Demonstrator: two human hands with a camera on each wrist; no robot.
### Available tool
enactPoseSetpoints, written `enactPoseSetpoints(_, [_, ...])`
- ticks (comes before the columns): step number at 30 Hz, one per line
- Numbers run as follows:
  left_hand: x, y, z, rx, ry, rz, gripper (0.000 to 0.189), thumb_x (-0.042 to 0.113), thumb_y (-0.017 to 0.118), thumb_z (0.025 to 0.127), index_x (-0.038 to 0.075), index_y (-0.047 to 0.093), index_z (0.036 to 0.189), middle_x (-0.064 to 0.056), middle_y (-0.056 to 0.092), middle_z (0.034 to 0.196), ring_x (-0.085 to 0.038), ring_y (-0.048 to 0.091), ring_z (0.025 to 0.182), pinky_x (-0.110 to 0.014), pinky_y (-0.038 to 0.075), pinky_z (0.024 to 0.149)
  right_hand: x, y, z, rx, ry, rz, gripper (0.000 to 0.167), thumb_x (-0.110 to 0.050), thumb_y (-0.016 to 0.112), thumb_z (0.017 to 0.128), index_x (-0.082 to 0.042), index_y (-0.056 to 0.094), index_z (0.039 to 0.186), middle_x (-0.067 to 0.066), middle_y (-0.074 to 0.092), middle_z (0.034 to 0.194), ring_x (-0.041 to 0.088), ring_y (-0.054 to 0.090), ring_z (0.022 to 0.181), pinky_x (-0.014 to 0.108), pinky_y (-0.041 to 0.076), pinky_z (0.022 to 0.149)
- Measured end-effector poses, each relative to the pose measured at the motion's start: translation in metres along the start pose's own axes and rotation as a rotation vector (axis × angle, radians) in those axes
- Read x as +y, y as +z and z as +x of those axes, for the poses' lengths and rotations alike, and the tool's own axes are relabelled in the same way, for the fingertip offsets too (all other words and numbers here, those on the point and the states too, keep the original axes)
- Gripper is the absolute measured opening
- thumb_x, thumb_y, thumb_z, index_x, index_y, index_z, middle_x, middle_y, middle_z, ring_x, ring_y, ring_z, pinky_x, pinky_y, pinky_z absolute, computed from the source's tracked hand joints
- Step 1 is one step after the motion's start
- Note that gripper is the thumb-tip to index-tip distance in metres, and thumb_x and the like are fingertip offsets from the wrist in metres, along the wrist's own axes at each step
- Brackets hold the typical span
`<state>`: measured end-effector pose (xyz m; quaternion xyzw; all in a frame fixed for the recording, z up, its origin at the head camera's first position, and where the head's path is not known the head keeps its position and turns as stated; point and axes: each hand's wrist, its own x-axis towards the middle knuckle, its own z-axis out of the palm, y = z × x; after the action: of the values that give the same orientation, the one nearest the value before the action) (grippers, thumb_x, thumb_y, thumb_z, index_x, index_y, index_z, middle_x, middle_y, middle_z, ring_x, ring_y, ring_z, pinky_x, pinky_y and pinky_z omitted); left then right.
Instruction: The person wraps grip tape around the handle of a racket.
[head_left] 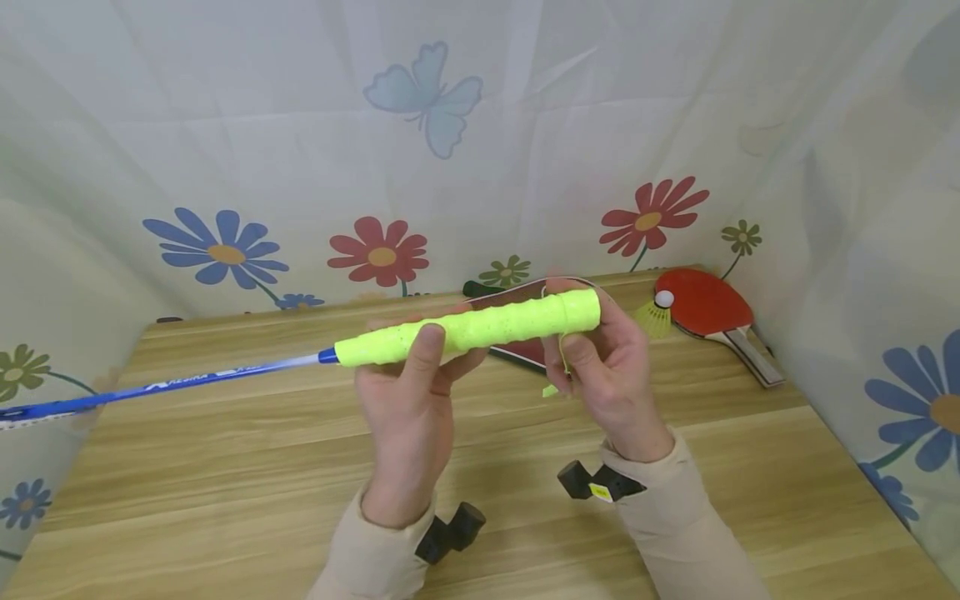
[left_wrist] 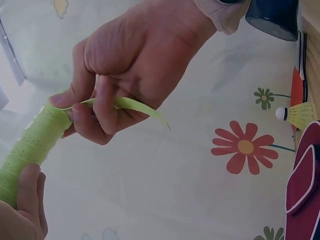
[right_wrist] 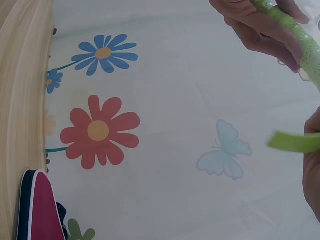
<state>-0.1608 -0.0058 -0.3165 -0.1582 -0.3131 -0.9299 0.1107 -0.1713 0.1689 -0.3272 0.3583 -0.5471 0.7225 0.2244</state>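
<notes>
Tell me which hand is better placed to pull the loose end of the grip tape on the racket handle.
Right. The right hand already pinches the loose tape tail at the butt end of the racket handle. The left hand grips the handle mid-length, steadying it, away from the tail.

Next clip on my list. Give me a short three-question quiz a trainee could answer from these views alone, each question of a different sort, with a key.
1. True or false: the left hand grips the yellow-green racket handle near its shaft end.
2. Multiple choice: what does the right hand pinch at the butt end of the handle? A) the shuttlecock B) the loose tail of grip tape C) the red paddle
3. Short answer: what lies on the wooden table next to the red paddle?

Key
1. True
2. B
3. A yellow shuttlecock with a white cork tip.
</notes>
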Motion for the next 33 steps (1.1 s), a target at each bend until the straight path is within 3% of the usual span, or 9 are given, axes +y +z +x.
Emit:
enactPoseSetpoints(6, [-0.0005, -0.0023, 0.0014, 0.015, -0.015, 0.051, 0.026, 0.016, 0.073, 0.089, 0.003, 0.053, 0.097, -0.01, 0.066, 0.087, -0.025, 0.069, 0.088, -0.043, 0.06, 0.073, 0.0032, 0.0056, -0.0019, 0.02, -0.054, -0.074, 0.032, -0.024, 0.063, 0.096, 0.001, 0.055, 0.113, 0.007, 0.047, 0.064, 0.012, 0.04, 0.046, 0.02, 0.027, 0.031])
enactPoseSetpoints(10, [0.0016, -0.0019, 0.0039, -0.108, -0.016, 0.011, 0.019, 0.002, 0.063, 0.093, 0.007, 0.058, 0.111, -0.017, 0.067, 0.111, -0.036, 0.061, 0.111, -0.045, 0.052, 0.095, 0.006, 0.0063, -0.0025, 0.037, -0.049, -0.093, 0.025, -0.023, 0.06, 0.098, -0.001, 0.055, 0.11, 0.006, 0.046, 0.063, 0.012, 0.04, 0.047, 0.02, 0.026, 0.031])
enactPoseSetpoints(12, [0.0026, -0.0017, 0.0046, -0.196, -0.014, -0.022, 0.034, -0.009, 0.053, 0.093, 0.011, 0.056, 0.12, -0.02, 0.063, 0.122, -0.042, 0.054, 0.12, -0.048, 0.047, 0.101, 0.0065, 0.0058, -0.0029, 0.055, -0.035, -0.097, 0.025, -0.023, 0.059, 0.098, -0.001, 0.055, 0.109, 0.005, 0.045, 0.063, 0.012, 0.04, 0.048, 0.02, 0.026, 0.032])
enactPoseSetpoints(16, [0.0028, -0.0024, 0.0049, -0.283, 0.0, -0.042, 0.046, -0.017, 0.045, 0.093, 0.013, 0.051, 0.129, -0.022, 0.061, 0.125, -0.045, 0.052, 0.122, -0.052, 0.045, 0.101, 0.0058, 0.0046, -0.003, 0.066, -0.007, -0.061, 0.029, -0.022, 0.06, 0.098, 0.001, 0.055, 0.115, 0.005, 0.045, 0.065, 0.013, 0.038, 0.048, 0.021, 0.025, 0.033])
enactPoseSetpoints(23, [0.0007, -0.0031, 0.005, -0.231, 0.024, -0.022, 0.031, -0.009, 0.05, 0.096, 0.006, 0.054, 0.122, -0.022, 0.063, 0.118, -0.043, 0.057, 0.115, -0.055, 0.046, 0.097, 0.0049, 0.0045, -0.001, 0.012, -0.011, -0.067, 0.031, -0.008, 0.054, 0.099, 0.01, 0.049, 0.124, 0.007, 0.047, 0.072, 0.015, 0.041, 0.051, 0.025, 0.032, 0.036])
enactPoseSetpoints(28, [0.0002, -0.0029, 0.0051, -0.167, 0.008, -0.012, 0.024, -0.004, 0.057, 0.094, 0.003, 0.056, 0.117, -0.022, 0.065, 0.113, -0.039, 0.062, 0.109, -0.052, 0.051, 0.092, 0.006, 0.0049, -0.0006, 0.032, -0.031, -0.105, 0.04, -0.016, 0.06, 0.097, 0.01, 0.05, 0.126, 0.007, 0.049, 0.071, 0.015, 0.043, 0.052, 0.026, 0.034, 0.038])
enactPoseSetpoints(33, [-0.0001, -0.0034, 0.0048, -0.122, 0.006, -0.005, 0.025, 0.001, 0.066, 0.091, 0.004, 0.057, 0.114, -0.02, 0.067, 0.108, -0.031, 0.066, 0.1, -0.046, 0.058, 0.082, 0.008, 0.0056, -0.0005, 0.052, -0.047, -0.114, 0.04, -0.021, 0.064, 0.095, 0.008, 0.053, 0.12, 0.007, 0.052, 0.071, 0.014, 0.044, 0.052, 0.026, 0.037, 0.039])
